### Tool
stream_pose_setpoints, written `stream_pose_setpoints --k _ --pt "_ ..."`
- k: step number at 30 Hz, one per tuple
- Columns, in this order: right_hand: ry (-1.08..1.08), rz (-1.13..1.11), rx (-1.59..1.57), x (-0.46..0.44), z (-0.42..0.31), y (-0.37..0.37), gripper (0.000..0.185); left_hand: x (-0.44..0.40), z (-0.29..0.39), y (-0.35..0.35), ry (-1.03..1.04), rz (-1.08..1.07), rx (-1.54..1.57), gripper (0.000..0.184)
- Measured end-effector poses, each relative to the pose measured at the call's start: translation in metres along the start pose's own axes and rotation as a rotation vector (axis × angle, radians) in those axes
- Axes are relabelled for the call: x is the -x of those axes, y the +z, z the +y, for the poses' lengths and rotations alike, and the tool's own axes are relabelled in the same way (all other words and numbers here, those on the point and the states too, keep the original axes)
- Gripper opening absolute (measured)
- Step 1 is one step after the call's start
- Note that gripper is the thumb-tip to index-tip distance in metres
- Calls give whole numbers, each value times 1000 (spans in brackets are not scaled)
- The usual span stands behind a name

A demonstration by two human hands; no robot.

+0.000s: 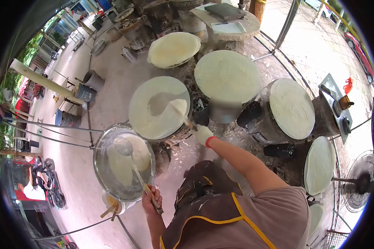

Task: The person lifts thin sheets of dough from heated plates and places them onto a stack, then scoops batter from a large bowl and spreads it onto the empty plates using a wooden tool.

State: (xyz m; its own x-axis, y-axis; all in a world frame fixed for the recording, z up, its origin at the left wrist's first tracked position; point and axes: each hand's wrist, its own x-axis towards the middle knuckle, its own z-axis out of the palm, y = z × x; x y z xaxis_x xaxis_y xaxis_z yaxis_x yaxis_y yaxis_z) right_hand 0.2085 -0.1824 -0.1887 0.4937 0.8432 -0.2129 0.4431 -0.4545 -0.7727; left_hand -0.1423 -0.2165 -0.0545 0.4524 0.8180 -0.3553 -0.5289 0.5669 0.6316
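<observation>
My left hand (pixel 152 199) is closed around the handle of a long metal ladle (pixel 124 147), whose bowl is over the pale batter in a wide metal basin (pixel 96 159). I cannot tell whether the ladle touches the batter. My right hand (pixel 204 135), in a white glove with a red band at the wrist, grips the handle of a batter-coated spreader (pixel 178 107). Its blade is against a round griddle (pixel 147 118) covered with pale batter. A greyish patch (pixel 158 103) without thick batter shows near the middle of this griddle.
More round pancake sheets lie on drum stoves around me: one at the back (pixel 174 49), one ahead (pixel 228 76), two at right (pixel 292 108) (pixel 319 166). A fan (pixel 359 180) stands far right. Buckets (pixel 85 92) are at left; a small pail (pixel 114 203) sits below the basin.
</observation>
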Motion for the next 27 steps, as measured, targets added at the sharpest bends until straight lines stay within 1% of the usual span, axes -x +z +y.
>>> stream_pose_setpoints --k 3,5,8,10,11,12,14,16,17,18,19,20,21,22,23,24,25,26,27 --pt "-201 -321 136 45 9 4 35 -7 5 -3 -10 -2 -20 24" --pt "-18 -394 21 76 17 6 33 -12 11 -8 -18 -7 -33 23" --pt "159 -7 29 50 31 22 34 -16 21 -12 -27 -11 -37 22" --pt "193 148 25 -4 -5 5 33 -18 28 -17 -47 0 -37 22" --pt "229 146 85 -38 -14 4 32 -19 31 -19 -55 -8 -35 22" --pt "193 232 83 -75 -11 13 32 -20 33 -20 -60 -17 -30 22" --pt "292 214 158 -111 -44 3 39 -24 40 -25 -71 -25 -8 22" --pt "223 185 115 -130 -30 24 42 -26 44 -29 -82 -17 28 21" --pt "173 162 88 -136 -28 34 43 -27 44 -34 -98 -18 -47 21" --pt "129 119 66 -104 -32 33 49 -29 45 -42 -80 -4 -124 20" --pt "191 12 -71 -84 -35 36 55 -30 43 -53 -114 165 -180 20" --pt "72 28 -427 -48 -45 40 50 -29 42 -62 -82 109 -262 21" --pt "135 122 -803 -27 -58 48 44 -31 49 -61 -123 85 -287 18" --pt "-104 183 -307 -7 -68 37 38 -35 51 -63 -124 53 -213 17" --pt "102 324 -1046 -18 -32 78 36 -35 54 -68 -150 8 -146 16" --pt "134 351 -985 -35 9 106 35 -32 60 -70 -162 20 -99 16" --pt "169 402 -920 -49 28 122 35 -31 67 -68 -191 15 -55 16" --pt "214 290 -903 -59 14 120 35 -34 71 -66 -231 -3 -12 15" --pt "260 186 -881 -71 -2 105 35 -36 72 -68 -229 -1 -7 16"
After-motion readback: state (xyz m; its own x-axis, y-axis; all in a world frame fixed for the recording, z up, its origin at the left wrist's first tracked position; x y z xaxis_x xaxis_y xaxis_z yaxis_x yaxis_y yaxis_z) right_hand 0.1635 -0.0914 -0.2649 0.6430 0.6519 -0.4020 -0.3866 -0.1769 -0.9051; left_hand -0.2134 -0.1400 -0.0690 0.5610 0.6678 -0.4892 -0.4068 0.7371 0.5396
